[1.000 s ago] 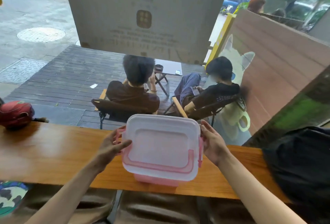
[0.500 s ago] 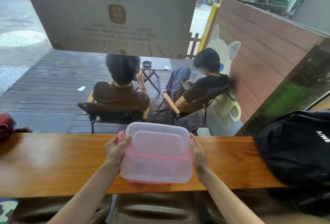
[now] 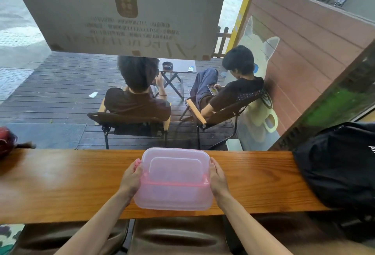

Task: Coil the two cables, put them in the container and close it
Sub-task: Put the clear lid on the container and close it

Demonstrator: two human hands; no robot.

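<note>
One pink translucent container (image 3: 174, 181), lid seated on top, standing on the wooden tabletop (image 3: 60, 183) with its near edge reaching the tabletop's near rim. Held at both short sides: left hand (image 3: 131, 179) with fingers (image 3: 136, 168) pressed against the left wall by the pink side clip (image 3: 138, 162); right hand (image 3: 218, 179) with fingers (image 3: 213, 168) flat against the right wall; both hands clamped on the container, neither closed into a fist. Cables: none visible on the tabletop; a faint darker shade shows through the front wall, too unclear to say whether it is the two cables. Risks, as judged: the container sits close to the near rim, so a downward push on the clips could tip or slide it off toward the stools (image 3: 178, 238); a clip left unlatched would leave the lid loose; a cable loop caught under the lid rim would stop it sealing. Count: container, one; lid, one; side clips seen, one; hands, two; black bag (image 3: 341, 169) at right, one; red object (image 3: 6, 141) at far left, one; people seated outside beyond the glass, two.
</note>
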